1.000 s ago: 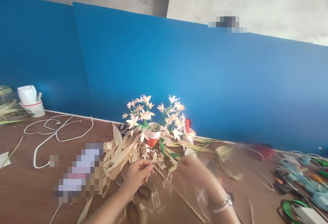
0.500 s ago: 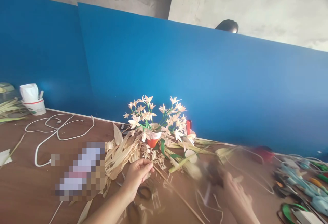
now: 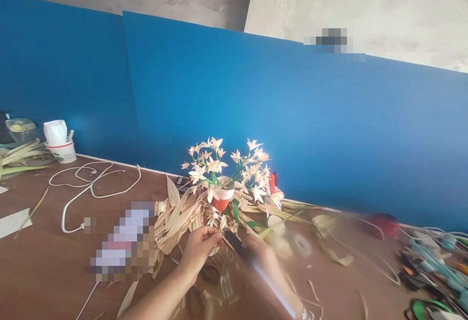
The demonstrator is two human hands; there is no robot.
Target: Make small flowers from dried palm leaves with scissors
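Head view: thin stick pinched in left hand fingertips.

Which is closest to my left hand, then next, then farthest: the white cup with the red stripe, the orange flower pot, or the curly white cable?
From your left hand:
1. Orange flower pot: just beyond it, in the middle.
2. Curly white cable: off to the left.
3. White cup with the red stripe: far left, at the back.

Husks and 1 flower-filled cup block the middle; room runs between the white cable and paper.
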